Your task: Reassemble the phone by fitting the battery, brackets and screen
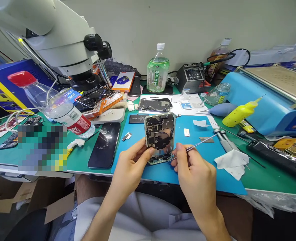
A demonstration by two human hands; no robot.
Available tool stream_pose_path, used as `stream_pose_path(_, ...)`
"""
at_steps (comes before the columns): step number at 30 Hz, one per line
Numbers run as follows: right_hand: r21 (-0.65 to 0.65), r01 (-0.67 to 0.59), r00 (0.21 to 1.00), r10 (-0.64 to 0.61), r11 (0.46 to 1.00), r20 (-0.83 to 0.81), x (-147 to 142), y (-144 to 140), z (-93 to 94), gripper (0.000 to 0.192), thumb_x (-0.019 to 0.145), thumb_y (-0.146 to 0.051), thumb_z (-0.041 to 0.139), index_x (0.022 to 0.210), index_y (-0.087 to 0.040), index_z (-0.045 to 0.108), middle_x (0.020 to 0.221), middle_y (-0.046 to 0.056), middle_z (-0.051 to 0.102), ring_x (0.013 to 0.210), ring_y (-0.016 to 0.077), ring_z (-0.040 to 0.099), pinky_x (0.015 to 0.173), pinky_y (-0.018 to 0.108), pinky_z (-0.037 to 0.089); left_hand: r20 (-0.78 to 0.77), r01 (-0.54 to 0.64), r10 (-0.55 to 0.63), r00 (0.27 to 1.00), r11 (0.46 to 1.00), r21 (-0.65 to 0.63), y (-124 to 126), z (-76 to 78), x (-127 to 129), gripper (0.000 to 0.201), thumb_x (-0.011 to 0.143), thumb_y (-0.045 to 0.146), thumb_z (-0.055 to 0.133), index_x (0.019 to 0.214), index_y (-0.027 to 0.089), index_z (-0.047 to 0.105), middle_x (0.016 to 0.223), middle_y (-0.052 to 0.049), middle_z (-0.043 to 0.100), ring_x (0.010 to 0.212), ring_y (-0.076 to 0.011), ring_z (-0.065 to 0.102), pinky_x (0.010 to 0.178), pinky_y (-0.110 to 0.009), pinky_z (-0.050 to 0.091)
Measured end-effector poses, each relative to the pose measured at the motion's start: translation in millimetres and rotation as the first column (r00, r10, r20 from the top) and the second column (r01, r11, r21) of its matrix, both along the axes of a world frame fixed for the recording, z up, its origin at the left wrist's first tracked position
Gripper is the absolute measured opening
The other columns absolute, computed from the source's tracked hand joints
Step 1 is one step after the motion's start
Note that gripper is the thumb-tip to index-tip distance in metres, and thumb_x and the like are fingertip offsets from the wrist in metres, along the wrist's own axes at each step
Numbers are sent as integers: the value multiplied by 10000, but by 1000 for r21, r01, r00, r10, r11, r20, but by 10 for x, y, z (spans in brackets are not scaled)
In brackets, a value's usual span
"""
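My left hand (pixel 132 164) grips the left and lower edge of an opened phone (pixel 160 129), tilted up over the blue mat. Its back housing shows dark circuit parts at the top and a shiny open bay in the middle. My right hand (pixel 194 167) pinches thin metal tweezers (pixel 200 143), their tip at the phone's lower right corner. Behind the phone lies a black battery (pixel 137 119). A small metal part (pixel 127 136) rests left of it, and a small pale plate (pixel 186 132) to its right.
Left of the blue mat (pixel 148 175) lies a dark phone (pixel 104 144), with a red-capped bottle (pixel 62 110) beyond. A microscope (pixel 62 50) overhangs the back left. A removed screen (pixel 154 105), a green bottle (pixel 158 72) and a yellow squeeze bottle (pixel 240 113) stand or lie farther back.
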State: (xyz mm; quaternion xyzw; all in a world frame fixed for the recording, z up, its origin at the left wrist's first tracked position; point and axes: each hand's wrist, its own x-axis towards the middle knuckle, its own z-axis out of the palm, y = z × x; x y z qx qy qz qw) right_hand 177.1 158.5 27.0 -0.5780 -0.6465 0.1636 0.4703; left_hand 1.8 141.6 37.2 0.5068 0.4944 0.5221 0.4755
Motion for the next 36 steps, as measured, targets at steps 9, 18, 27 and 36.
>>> stream_pose_path(9, -234, -115, 903, 3, 966, -430, 97, 11, 97, 493, 993, -662, 705, 828, -199, 730, 594, 18, 706, 463, 147, 640, 444, 236, 520, -41, -46, 46, 998, 999, -16, 12, 1, -2, 441, 1058, 458, 700, 1394, 179, 764, 1079, -60, 807, 1032, -205, 733, 893, -235, 579)
stream_pose_path(18, -190, -130, 764, -24, 973, -645, 186, 2, 78, 430, 847, -590, 906, 845, -177, 785, 639, 22, 721, 485, 123, 630, 434, 201, 530, -78, -59, 55, 995, 997, -48, 21, -42, -18, 472, 1067, 481, 675, 1410, 160, 722, 844, 11, 677, 776, -132, 556, 714, -185, 440)
stream_pose_path(27, -167, -114, 804, -8, 979, -594, 162, -11, 60, 455, 941, -641, 798, 841, -199, 761, 675, 13, 733, 520, 131, 679, 510, 220, 589, -106, -142, 136, 985, 988, -57, -8, -67, 0, 408, 1050, 436, 710, 1390, 211, 725, 737, 47, 526, 696, -106, 444, 645, -162, 394)
stream_pose_path(36, -162, -168, 788, 34, 972, -615, 172, -11, 38, 427, 989, -638, 737, 867, -231, 771, 649, -12, 679, 533, 123, 632, 438, 202, 530, 8, -139, 140, 990, 988, -66, -6, -63, 24, 386, 1017, 451, 778, 1316, 207, 769, 834, -1, 727, 812, -146, 688, 704, -184, 549)
